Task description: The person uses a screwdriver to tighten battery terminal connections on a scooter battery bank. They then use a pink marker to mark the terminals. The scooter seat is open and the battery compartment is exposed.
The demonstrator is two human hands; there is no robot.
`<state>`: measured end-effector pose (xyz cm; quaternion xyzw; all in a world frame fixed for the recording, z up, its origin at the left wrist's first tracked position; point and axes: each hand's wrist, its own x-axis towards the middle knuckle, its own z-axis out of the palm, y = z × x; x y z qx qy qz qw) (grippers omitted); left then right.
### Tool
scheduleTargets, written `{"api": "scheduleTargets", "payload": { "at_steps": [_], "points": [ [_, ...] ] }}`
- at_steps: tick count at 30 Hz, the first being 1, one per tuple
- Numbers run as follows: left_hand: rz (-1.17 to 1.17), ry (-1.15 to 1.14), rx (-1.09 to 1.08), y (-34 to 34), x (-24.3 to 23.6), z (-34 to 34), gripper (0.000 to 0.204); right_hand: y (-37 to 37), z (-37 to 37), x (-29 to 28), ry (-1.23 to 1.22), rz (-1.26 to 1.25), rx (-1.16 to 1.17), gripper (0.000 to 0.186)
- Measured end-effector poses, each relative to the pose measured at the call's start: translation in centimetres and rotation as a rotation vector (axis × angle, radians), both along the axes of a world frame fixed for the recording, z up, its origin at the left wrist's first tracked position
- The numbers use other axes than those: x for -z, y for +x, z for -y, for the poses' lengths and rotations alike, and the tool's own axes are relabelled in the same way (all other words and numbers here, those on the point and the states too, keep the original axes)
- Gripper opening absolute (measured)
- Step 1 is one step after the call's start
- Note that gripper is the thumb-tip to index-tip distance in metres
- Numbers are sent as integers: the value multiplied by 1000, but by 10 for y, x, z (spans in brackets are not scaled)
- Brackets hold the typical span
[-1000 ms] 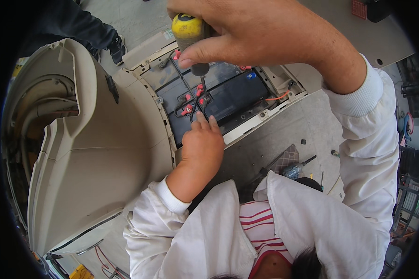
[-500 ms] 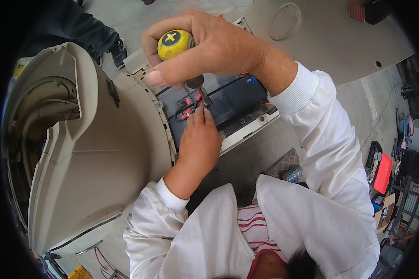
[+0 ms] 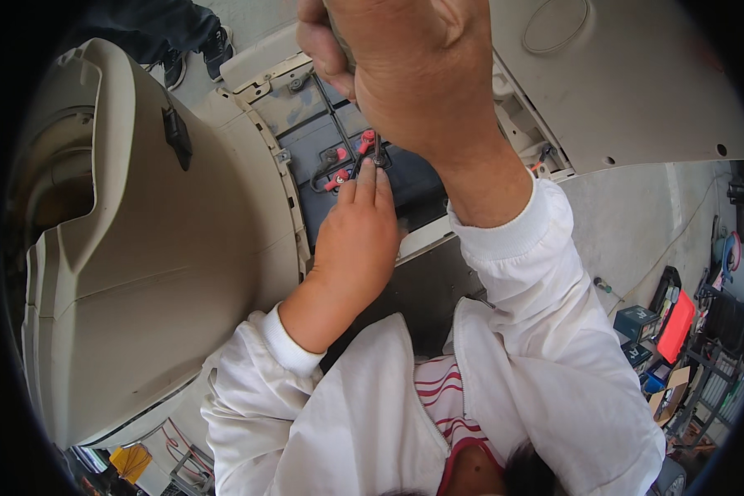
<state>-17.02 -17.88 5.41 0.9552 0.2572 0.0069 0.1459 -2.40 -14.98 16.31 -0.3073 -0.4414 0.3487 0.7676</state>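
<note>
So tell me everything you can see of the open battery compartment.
The open battery compartment has a beige frame, notched along its curved left edge; whether that is plastic or painted metal, I can't tell. It lies uncovered, facing up, at a slant in the picture. Dark, blocky batteries sit inside, with red terminal covers on top. The left hand reaches in, fingertips beside those covers; the right hand is above, hiding part of the compartment.

Three red terminal covers [image 3: 368, 140] showing, one left hand [image 3: 357, 240], one right hand [image 3: 428, 91], two dark shoes [image 3: 217, 54]
</note>
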Motion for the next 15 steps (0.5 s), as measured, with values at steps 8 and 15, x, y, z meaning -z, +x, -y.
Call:
{"api": "scheduleTargets", "payload": {
  "at_steps": [8,15],
  "points": [
    [-109,-15,-15,-3,-8,5,76,24,-3,-3,-151,20,-440,30],
    [-161,-14,18,-8,-11,7,74,12,-13,19,62,261,33,29]
  ]
}}
